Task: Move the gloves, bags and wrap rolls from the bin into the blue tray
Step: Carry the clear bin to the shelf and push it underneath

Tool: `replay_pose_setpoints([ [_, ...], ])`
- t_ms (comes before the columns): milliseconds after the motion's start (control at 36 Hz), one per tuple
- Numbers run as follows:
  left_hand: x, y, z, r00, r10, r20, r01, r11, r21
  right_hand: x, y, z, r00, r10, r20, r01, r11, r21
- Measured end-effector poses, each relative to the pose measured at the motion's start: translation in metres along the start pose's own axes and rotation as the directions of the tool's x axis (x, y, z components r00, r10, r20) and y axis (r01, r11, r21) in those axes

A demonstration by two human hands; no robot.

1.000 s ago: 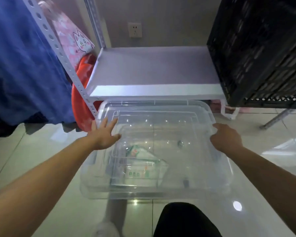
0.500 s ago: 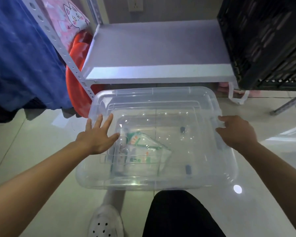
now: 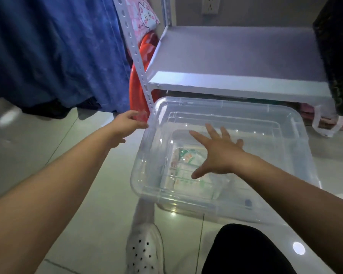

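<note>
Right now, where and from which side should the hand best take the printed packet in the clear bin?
Probably from above: the printed packet lies flat on the floor of the clear bin, whose top is open. Pinch its near free edge; the right hand hovers spread over it.

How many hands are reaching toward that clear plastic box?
2. The left hand is at the far left corner of the clear bin; the right hand, fingers spread, hovers above the packets inside.

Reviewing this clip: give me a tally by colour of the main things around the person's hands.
Clear: 1, the bin
Green-and-white: 1, a printed packet in the bin
Red: 1, a basin beside the shelf post
Blue: 1, hanging cloth
White: 1, a perforated shoe
Black: 1, a crate
Total: 6
</note>
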State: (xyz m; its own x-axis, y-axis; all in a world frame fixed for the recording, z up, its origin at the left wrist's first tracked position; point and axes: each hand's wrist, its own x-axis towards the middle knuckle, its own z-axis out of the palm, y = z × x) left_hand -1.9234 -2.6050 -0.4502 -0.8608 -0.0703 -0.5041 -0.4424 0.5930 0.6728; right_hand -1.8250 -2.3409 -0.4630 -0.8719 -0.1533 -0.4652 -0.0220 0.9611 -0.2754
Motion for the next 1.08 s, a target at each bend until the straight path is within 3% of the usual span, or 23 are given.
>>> replay_pose_setpoints([
  [111, 0.006, -0.028, -0.014, 0.955, -0.201, 0.219, 0.224, 0.971, -0.088, 0.038, -0.028, -0.011, 0.99, 0.046, 0.13, -0.045, 0.999, -0.011],
  [250, 0.018, -0.052, -0.017, 0.903, -0.213, 0.373, 0.281, 0.95, -0.137, 0.065, -0.03, -0.004, 0.99, 0.059, 0.126, -0.059, 0.998, -0.004],
  [306, 0.029, -0.06, -0.018, 0.891, -0.185, 0.414, 0.272, 0.949, -0.162, 0.068, -0.027, 0.02, 0.998, 0.043, 0.036, -0.042, 0.999, -0.027],
  [417, 0.046, -0.071, -0.012, 0.869, -0.127, 0.478, 0.255, 0.943, -0.212, 0.065, -0.024, 0.068, 0.923, -0.017, -0.384, -0.036, 0.991, -0.131],
  [528, 0.055, -0.072, -0.005, 0.846, -0.086, 0.526, 0.209, 0.962, -0.178, 0.069, -0.023, 0.074, 0.888, -0.043, -0.459, -0.04, 0.985, -0.169],
  [722, 0.049, -0.043, -0.014, 0.906, -0.094, 0.412, 0.121, 0.992, -0.039, 0.063, -0.024, 0.071, 0.855, -0.107, -0.508, 0.01, 0.982, -0.189],
  [1000, 0.024, -0.012, 0.006, 0.979, -0.077, 0.187, 0.05, 0.988, 0.145, 0.068, -0.026, 0.076, 0.863, -0.058, -0.503, -0.044, 0.981, -0.189],
  [1083, 0.016, -0.005, 0.018, 0.999, 0.03, 0.027, -0.038, 0.934, 0.355, 0.07, -0.026, 0.077, 0.867, -0.049, -0.496, -0.046, 0.983, -0.177],
])
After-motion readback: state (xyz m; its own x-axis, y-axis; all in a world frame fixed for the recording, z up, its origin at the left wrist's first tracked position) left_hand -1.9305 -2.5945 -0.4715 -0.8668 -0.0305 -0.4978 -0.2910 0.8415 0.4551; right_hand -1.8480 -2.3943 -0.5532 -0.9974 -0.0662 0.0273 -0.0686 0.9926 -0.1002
